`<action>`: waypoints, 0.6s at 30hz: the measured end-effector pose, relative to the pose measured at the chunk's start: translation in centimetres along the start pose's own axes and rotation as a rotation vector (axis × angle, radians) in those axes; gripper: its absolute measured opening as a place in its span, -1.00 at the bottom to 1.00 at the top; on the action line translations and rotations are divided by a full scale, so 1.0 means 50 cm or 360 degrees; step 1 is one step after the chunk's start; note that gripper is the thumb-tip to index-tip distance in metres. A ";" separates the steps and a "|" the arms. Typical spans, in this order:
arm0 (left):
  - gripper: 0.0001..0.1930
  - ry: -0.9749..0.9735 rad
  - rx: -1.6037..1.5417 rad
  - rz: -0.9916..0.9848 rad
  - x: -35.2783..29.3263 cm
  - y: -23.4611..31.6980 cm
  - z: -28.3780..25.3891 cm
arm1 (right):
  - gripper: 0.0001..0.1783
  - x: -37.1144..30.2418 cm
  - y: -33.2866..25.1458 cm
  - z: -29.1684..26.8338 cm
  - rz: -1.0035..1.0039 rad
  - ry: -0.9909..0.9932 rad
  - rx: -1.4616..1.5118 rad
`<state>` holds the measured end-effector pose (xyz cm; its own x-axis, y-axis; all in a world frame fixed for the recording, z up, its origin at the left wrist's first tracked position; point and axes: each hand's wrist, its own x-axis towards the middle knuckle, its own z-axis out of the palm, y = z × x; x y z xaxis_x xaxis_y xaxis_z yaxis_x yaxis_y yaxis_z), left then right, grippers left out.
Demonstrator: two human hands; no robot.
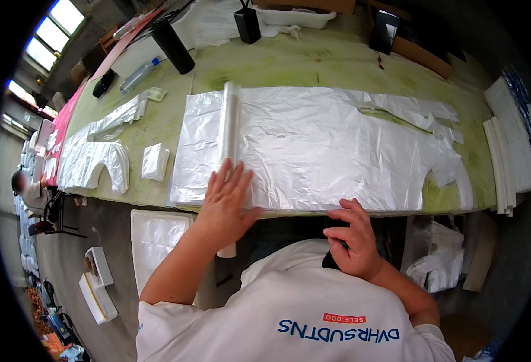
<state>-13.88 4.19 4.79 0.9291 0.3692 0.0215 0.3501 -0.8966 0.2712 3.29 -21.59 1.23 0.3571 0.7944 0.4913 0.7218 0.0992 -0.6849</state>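
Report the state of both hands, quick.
Left hand: open, spread over the whitish roll.
Right hand: partly open, loosely curled; no clear grip on anything.

White shirt (235,332); blue lettering (338,333); red label (344,318)

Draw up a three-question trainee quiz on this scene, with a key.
1. Which hand is at the pale roll lying across the spread plastic sheet?
2. What colour is the cap of the clear bottle? a) red b) blue c) yellow
3. True or false: the small folded packet lies to the left of the roll.

Key: 1. The left hand. 2. b. 3. True.
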 end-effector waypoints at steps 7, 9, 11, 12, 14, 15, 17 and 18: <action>-0.24 0.0346 -0.0014 -0.0507 -0.053 -0.115 -0.025 | -0.69 -0.057 0.031 -0.016 0.0144 0.0163 0.0020; -0.17 0.0243 -0.0036 -0.0599 -0.050 -0.125 0.012 | -0.71 -0.050 0.021 -0.019 0.0095 0.0118 0.0051; -0.01 0.0195 0.0102 -0.0745 -0.050 -0.132 0.008 | -0.71 -0.048 0.019 -0.023 0.0028 0.0065 0.0064; 0.00 0.0180 0.0143 -0.0816 -0.053 -0.145 0.000 | -0.71 -0.054 0.021 -0.024 0.0024 0.0073 0.0051; 0.01 0.0141 0.0225 -0.1029 -0.050 -0.154 -0.014 | -0.71 -0.068 0.026 -0.028 0.0085 0.0127 0.0048; 0.00 0.0134 0.0136 -0.1055 -0.053 -0.162 -0.020 | -0.71 -0.073 0.028 -0.028 0.0109 0.0154 0.0052; -0.02 0.0117 -0.0039 -0.1098 -0.065 -0.193 -0.039 | -0.71 -0.076 0.026 -0.031 0.0105 0.0184 0.0039; -0.08 0.0152 -0.0027 -0.1124 -0.076 -0.212 -0.038 | -0.71 -0.076 0.024 -0.031 0.0099 0.0188 0.0042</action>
<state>-21.35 12.76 3.68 0.4659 0.8811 -0.0809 0.8619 -0.4313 0.2666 3.73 -25.43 -0.61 0.4690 0.7236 0.5065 0.6811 0.0689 -0.7290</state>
